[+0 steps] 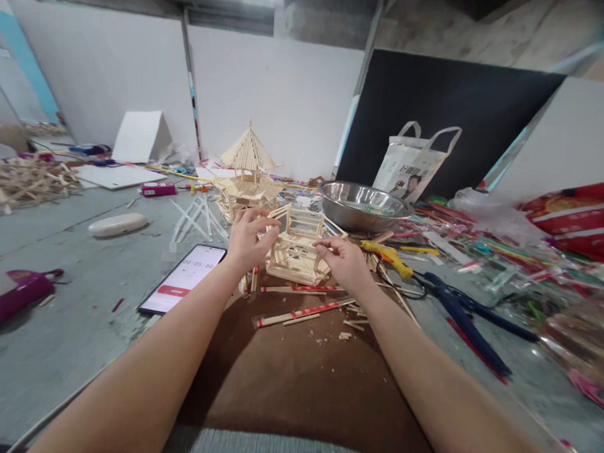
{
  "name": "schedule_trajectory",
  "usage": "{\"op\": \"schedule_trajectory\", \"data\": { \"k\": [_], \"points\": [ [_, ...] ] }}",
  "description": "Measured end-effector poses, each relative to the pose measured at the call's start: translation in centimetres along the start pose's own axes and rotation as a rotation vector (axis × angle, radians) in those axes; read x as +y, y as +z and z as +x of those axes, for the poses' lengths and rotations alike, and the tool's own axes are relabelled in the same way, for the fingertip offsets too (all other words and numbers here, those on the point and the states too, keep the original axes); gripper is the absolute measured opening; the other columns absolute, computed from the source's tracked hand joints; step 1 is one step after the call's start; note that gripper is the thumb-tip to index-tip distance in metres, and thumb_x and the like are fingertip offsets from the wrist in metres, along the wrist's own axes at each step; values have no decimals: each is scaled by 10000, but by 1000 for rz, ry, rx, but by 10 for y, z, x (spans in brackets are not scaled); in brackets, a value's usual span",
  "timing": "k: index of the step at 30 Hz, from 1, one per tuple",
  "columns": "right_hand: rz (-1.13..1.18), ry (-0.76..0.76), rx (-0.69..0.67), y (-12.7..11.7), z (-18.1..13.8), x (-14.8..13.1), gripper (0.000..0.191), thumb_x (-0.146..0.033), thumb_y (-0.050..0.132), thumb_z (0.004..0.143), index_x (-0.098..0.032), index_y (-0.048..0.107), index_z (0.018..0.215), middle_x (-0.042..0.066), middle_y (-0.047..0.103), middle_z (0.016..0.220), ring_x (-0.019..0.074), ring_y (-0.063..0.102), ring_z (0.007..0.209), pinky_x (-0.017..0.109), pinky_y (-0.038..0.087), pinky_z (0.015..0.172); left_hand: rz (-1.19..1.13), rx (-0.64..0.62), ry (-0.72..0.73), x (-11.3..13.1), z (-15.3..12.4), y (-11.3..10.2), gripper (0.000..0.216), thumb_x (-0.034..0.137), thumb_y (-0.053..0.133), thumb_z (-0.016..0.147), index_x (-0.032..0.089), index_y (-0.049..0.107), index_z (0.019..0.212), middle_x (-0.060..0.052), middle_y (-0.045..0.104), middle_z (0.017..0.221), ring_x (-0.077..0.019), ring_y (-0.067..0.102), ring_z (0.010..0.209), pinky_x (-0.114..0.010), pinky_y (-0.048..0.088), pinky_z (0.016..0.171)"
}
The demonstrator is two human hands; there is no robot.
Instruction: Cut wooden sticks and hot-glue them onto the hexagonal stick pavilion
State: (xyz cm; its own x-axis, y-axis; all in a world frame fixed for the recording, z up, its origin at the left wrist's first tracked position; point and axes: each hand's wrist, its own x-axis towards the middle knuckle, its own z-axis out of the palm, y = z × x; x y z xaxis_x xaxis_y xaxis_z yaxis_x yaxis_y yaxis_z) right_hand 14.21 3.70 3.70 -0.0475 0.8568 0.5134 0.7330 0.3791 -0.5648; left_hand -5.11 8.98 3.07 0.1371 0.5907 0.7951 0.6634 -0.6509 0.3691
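On a brown board (275, 385) stands a small model made of pale wooden sticks (298, 263), with a slatted floor and an open railing frame. My left hand (251, 241) is at the model's left side, its fingers spread and bent, the thumb near a corner post. At the right side, my right hand (341, 258) has thumb and forefinger pinched together against the frame; whatever lies between them is too small to make out. Just behind is a finished-looking stick pavilion (249, 154) with a pointed roof. Wrapped chopsticks (303, 312) and short cut sticks (354, 324) lie in front.
To the right are a yellow glue gun (388, 257), dark-blue-handled cutters (466, 314) and a metal bowl (365, 206). A phone (183, 279) showing a timer and a white oval case (118, 225) lie left. Loose wrappers (481, 241) cover the right side; a paper bag (415, 161) stands behind.
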Motion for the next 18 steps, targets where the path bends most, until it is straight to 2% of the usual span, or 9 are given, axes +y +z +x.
{"op": "schedule_trajectory", "data": {
  "k": [7, 13, 18],
  "points": [
    [7, 4, -6, -1, 0, -1, 223, -264, 460, 710, -176, 638, 813, 27, 645, 772, 154, 563, 691, 271, 402, 665, 152, -122, 195, 16, -1, 5, 226, 395, 458, 724, 293, 650, 786, -18, 523, 1033, -228, 321, 1069, -398, 269, 865],
    [141, 46, 6, -1, 0, -2, 248, -316, 461, 715, -164, 639, 794, 32, 647, 795, 160, 564, 747, 276, 393, 710, 181, -144, 189, 14, -1, 9, 210, 398, 470, 718, 310, 659, 744, -8, 532, 1042, -241, 305, 1082, -420, 259, 863],
    [415, 210, 80, -3, 2, -2, 379, -425, 406, 729, -125, 630, 789, 62, 642, 830, 161, 555, 782, 268, 404, 674, 152, -149, 192, 12, -1, 9, 197, 390, 484, 712, 305, 661, 720, -14, 540, 1036, -244, 302, 1081, -430, 256, 859]
  ]
}}
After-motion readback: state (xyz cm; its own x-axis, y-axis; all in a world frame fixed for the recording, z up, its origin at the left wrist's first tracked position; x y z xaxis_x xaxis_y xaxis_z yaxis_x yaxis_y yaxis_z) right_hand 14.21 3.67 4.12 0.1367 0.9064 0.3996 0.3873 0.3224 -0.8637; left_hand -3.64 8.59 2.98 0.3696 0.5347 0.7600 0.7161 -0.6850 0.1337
